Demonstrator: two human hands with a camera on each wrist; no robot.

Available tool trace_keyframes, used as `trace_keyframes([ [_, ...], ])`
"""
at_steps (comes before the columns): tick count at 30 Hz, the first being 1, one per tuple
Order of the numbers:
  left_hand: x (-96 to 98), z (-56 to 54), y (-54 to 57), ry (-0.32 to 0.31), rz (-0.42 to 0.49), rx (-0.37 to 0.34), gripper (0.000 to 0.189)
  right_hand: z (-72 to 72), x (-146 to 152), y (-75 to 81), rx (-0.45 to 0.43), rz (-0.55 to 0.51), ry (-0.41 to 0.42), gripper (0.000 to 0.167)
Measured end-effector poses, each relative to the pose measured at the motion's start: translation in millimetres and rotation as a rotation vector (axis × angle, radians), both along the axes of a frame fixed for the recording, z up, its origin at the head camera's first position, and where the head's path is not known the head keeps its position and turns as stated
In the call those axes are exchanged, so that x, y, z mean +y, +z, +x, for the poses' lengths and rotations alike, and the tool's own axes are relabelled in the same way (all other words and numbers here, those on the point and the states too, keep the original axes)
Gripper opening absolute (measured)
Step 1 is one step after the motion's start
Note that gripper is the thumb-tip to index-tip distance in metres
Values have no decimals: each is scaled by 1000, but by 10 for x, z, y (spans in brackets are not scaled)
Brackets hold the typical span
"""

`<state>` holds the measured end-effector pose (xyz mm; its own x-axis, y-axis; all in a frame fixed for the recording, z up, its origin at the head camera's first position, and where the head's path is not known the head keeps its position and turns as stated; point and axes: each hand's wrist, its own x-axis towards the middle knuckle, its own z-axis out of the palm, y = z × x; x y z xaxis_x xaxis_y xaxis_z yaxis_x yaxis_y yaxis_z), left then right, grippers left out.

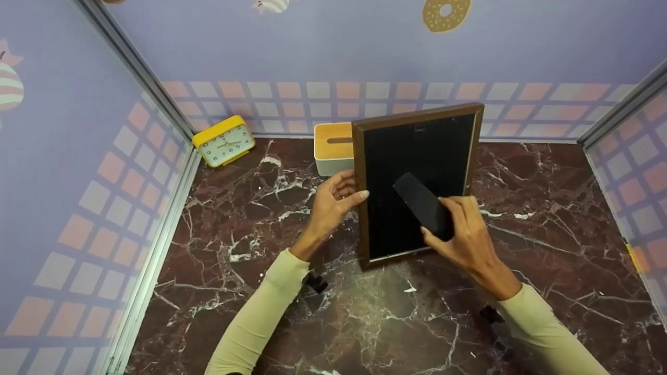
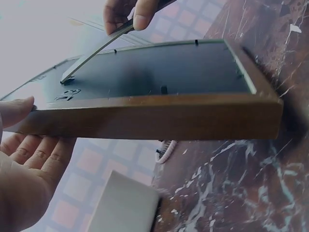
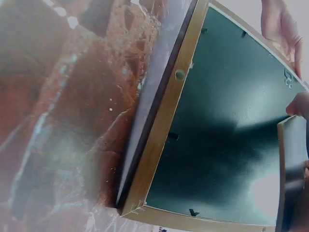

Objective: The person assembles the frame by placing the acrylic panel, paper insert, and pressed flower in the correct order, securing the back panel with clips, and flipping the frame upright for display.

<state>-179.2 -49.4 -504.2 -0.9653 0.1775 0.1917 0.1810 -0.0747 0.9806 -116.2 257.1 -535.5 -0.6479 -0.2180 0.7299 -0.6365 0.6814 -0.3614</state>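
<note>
A brown wooden picture frame is held up with its black back towards me, its lower edge close over the marble-patterned tabletop. My left hand grips the frame's left side, thumb on the back face and fingers on the far side, as the left wrist view shows. With my right hand I pinch the free end of the black easel leg, between thumb and fingers. The leg stands out from the backing at an angle. Small dark tabs line the backing's edge. The frame's front is hidden.
Behind the frame, partly covered by it, stands a white tissue box with a wooden lid. A yellow alarm clock leans in the back left corner. Patterned wall panels enclose the marble-patterned tabletop at the back and sides.
</note>
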Motion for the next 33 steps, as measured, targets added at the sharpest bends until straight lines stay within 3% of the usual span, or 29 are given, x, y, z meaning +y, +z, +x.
trace_keyframes([
  [7, -45, 79, 74, 33, -5, 72, 55, -53, -53, 15, 50, -26, 9, 62],
  [12, -61, 177, 109, 20, 1, 158, 49, -39, -55, 1, 54, -38, 14, 63],
  [17, -66, 290, 119, -19, -25, 324, 47, -23, -38, -42, 68, -43, 8, 62],
  [24, 1, 422, 77, -41, -169, 617, 44, 2, 14, -136, 46, -8, -4, 62],
  [33, 209, 587, 28, -108, -258, 841, 38, 29, 167, -233, -33, 37, 27, 58],
])
